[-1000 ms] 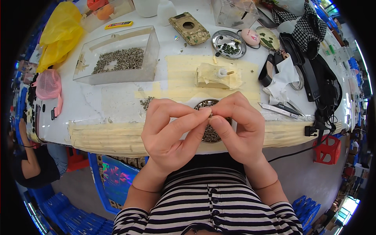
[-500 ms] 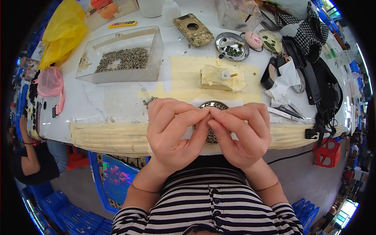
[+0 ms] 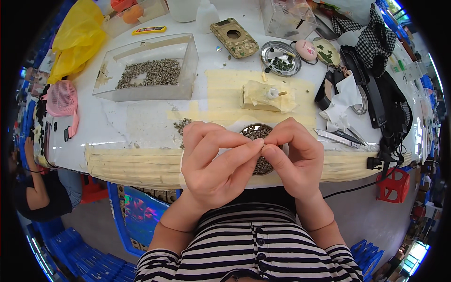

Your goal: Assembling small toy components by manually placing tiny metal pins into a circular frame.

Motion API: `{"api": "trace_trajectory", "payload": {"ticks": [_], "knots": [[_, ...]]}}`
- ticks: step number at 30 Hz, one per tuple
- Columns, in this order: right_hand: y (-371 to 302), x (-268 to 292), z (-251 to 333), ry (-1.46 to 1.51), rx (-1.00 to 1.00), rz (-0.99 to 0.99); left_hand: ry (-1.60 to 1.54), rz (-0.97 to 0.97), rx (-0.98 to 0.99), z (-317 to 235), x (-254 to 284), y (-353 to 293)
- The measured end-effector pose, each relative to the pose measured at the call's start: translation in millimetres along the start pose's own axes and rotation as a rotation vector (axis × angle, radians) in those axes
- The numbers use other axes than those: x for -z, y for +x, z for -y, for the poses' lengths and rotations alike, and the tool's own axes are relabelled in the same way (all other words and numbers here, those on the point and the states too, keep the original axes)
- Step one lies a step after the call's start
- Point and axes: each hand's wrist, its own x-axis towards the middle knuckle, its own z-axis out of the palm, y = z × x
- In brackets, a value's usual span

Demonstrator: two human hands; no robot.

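Observation:
Over a round metal dish (image 3: 256,128) of small grey-brown parts (image 3: 263,166), my two hands meet at the fingertips. My left hand (image 3: 217,162) is closed in a pinch, its thumb and forefinger pressed together. Opposite it, my right hand (image 3: 297,157) pinches too, its fingertips touching the left ones. Whatever lies between the fingers is too small to make out. Beyond the hands stands a block wrapped in yellowish tape (image 3: 256,97), with a white piece and a thin stick on top. A scatter of tiny parts (image 3: 181,125) lies beside my left hand.
A clear box (image 3: 141,96) with many small parts stands at left. Farther back are a camouflage model tank hull (image 3: 235,38) and a metal plate (image 3: 295,68) of dark green bits. Tweezers (image 3: 339,137) lie at right, near black straps. The taped table edge (image 3: 131,164) runs in front.
Both hands have shifted slightly right, and the joined fingertips sit a little lower. My left hand's fingers reach farther across the dish; my right hand's fingers have bunched closer together.

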Motion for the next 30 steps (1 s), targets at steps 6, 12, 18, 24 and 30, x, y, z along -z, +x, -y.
{"api": "trace_trajectory", "payload": {"ticks": [6,12,18,24,30], "knots": [[-1.9,-5.1,11.0,-0.529,0.359,-0.123,0.081,-0.009,0.036,-0.3,-1.8,0.0],[-0.7,-6.3,5.1,-0.5,0.391,-0.131,0.073,-0.034,0.06,0.0,-2.0,-1.3],[-4.1,-5.8,2.3,-0.289,0.16,-0.078,0.055,-0.012,0.012,-0.4,0.5,-0.1],[-2.9,-2.5,-1.9,0.012,-0.012,-0.026,0.045,0.006,-0.007,-0.1,0.2,1.6],[-5.1,-3.0,2.8,-0.356,0.309,-0.131,0.075,-0.005,0.037,-0.8,-2.2,0.8]]}}
